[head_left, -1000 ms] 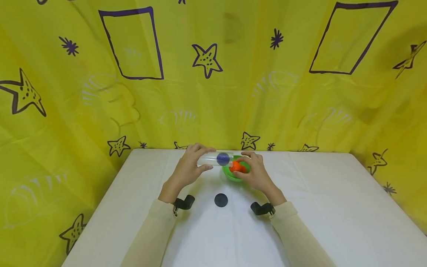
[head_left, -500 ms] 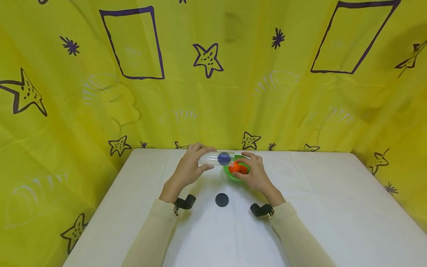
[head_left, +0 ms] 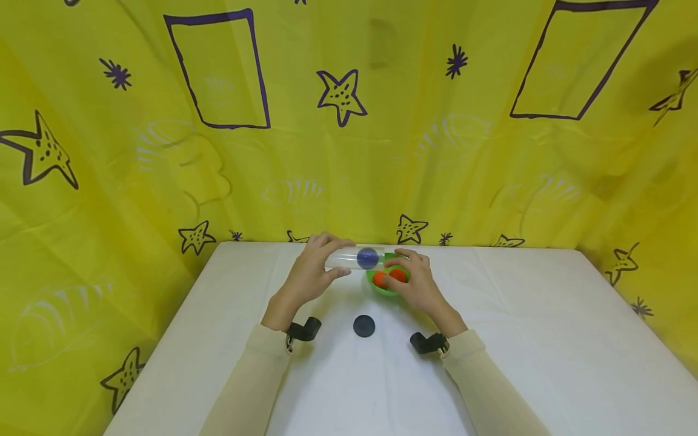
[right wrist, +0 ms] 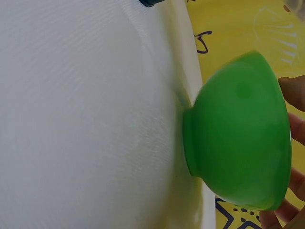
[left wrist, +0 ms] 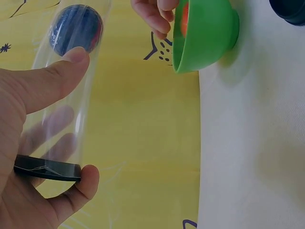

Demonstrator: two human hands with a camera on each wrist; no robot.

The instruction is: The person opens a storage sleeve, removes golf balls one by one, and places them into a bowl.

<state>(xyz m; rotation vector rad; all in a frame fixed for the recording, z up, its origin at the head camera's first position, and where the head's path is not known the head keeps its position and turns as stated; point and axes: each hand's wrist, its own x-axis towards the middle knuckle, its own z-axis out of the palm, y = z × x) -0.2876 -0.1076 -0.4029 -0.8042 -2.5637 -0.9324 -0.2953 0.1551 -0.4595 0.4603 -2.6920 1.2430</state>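
My left hand grips a clear plastic tube above the table. Inside the tube, toward its right end, sits a dark blue ball. A black cap closes the tube's other end, beside my little finger. My right hand hovers over a green bowl, fingers loosely bent and apart from the thumb. Two orange balls show in the bowl, a left orange ball near the thumb and a right orange ball. In the right wrist view the bowl's wall hides the fingertips.
A black round disc lies on the white table between the forearms. Behind the table's far edge hangs a yellow curtain with starfish drawings.
The left orange ball, earlier between my right thumb and fingers, now sits lower in the bowl, and the two balls lie farther apart. My left hand holds the tube almost still.
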